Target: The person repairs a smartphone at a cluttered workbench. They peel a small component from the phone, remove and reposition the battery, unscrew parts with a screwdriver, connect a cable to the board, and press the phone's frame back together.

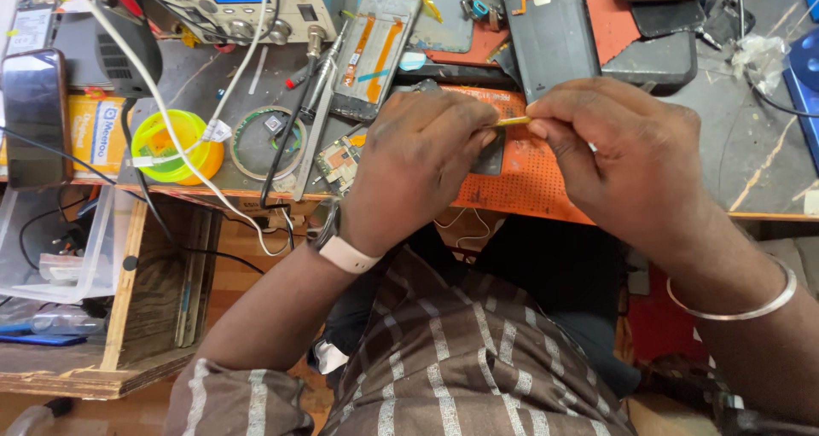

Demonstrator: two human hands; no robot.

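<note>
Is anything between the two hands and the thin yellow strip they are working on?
Nothing visible. The right hand pinches the yellow strip at its fingertips, and the left hand meets its other end, above the orange mat.

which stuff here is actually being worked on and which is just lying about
In hand:
left hand
right hand
thin yellow strip pinched between them
orange mat beneath

Lying about:
opened phone
yellow tape roll
dark phone
bench meter

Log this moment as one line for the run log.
left hand: pinches yellow strip | right hand: pinches same strip | under hands: orange mat | beside: opened phone, tape roll
</note>
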